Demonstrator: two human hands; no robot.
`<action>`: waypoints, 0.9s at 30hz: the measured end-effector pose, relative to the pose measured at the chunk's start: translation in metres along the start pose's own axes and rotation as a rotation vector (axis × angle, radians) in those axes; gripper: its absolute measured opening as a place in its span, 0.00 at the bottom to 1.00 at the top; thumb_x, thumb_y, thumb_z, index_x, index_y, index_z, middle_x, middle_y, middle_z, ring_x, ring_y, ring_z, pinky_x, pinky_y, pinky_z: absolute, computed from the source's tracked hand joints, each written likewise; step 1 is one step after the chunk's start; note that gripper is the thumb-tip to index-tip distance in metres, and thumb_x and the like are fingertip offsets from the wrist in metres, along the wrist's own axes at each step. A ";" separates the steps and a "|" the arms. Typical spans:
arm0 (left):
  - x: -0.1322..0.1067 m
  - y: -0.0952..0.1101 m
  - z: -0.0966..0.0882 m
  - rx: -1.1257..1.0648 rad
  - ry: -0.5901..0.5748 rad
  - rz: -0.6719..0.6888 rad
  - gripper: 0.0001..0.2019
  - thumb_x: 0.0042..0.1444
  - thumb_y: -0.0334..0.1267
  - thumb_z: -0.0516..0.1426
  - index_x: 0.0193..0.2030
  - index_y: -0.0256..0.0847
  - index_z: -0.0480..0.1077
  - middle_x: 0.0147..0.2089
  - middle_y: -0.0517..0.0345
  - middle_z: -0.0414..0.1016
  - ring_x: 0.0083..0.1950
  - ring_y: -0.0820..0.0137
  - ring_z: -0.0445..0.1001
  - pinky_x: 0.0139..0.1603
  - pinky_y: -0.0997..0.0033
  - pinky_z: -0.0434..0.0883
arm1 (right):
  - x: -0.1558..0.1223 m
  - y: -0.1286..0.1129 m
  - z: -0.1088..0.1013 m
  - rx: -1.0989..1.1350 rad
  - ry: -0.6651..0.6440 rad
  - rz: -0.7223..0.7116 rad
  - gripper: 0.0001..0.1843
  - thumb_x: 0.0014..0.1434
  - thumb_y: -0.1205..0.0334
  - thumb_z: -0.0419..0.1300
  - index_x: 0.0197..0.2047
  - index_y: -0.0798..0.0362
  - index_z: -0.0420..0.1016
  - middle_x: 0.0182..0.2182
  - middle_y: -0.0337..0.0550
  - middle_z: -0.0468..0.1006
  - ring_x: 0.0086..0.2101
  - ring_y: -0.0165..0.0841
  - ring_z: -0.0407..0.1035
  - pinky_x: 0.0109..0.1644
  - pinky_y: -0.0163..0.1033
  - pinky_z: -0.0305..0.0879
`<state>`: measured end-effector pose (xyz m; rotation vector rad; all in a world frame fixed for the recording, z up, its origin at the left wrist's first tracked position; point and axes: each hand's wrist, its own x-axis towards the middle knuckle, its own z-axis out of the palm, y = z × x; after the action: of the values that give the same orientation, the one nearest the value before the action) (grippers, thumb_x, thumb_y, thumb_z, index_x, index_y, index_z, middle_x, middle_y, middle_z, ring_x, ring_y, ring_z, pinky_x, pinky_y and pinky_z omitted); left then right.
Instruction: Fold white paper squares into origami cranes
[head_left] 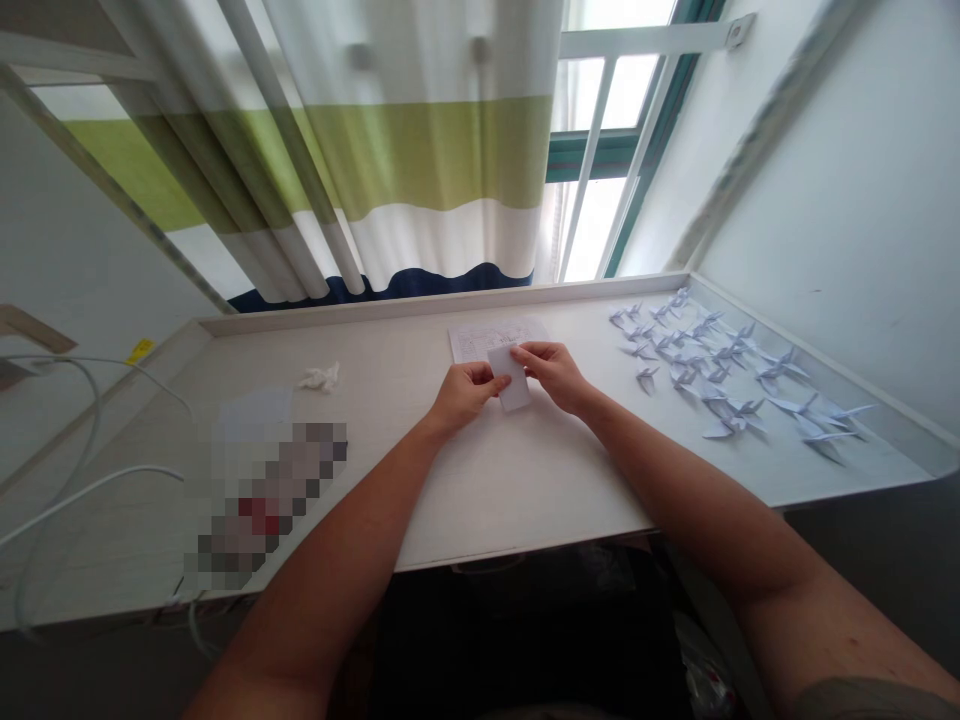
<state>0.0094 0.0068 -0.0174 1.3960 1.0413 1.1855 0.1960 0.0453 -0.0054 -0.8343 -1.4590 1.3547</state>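
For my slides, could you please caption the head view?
Left hand and right hand hold white paper, paper cranes at right.

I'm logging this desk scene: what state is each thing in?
White paper: small rectangle, held
Left hand: pinching the white paper
Right hand: pinching its upper part
Paper birds: folded, wings spread
White scrap: crumpled
Printed sheet: flat, partly hidden
Curtain: drawn part-way
Pixelated item: cannot tell

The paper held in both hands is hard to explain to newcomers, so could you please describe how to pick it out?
At the white table before the striped curtain, find the left hand and right hand. The held paper is the small pale rectangle between them. It looks unprinted, unlike the marked sheet beyond it, and flat, unlike the pointed paper cranes on the right.
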 end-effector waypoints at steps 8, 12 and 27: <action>-0.001 0.004 0.000 0.020 0.008 -0.001 0.18 0.51 0.52 0.73 0.32 0.37 0.82 0.32 0.53 0.82 0.34 0.68 0.76 0.40 0.66 0.74 | -0.001 -0.003 0.001 0.029 -0.007 -0.005 0.30 0.49 0.31 0.74 0.32 0.54 0.83 0.30 0.41 0.79 0.35 0.34 0.71 0.44 0.43 0.71; 0.000 0.004 0.001 0.013 0.016 0.005 0.19 0.49 0.53 0.74 0.30 0.38 0.81 0.31 0.54 0.80 0.33 0.68 0.75 0.39 0.66 0.74 | -0.001 -0.004 0.002 0.063 -0.034 -0.001 0.30 0.49 0.31 0.74 0.31 0.53 0.81 0.30 0.41 0.78 0.35 0.34 0.70 0.44 0.43 0.71; 0.000 0.001 0.001 0.015 -0.017 0.009 0.17 0.51 0.52 0.73 0.33 0.37 0.82 0.32 0.54 0.81 0.34 0.68 0.76 0.40 0.67 0.73 | 0.000 -0.002 0.004 -0.034 0.058 -0.066 0.31 0.50 0.29 0.72 0.29 0.53 0.81 0.27 0.41 0.77 0.32 0.34 0.69 0.38 0.41 0.71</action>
<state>0.0103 0.0069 -0.0162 1.4208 1.0350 1.1727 0.1929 0.0435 -0.0035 -0.8336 -1.4563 1.2500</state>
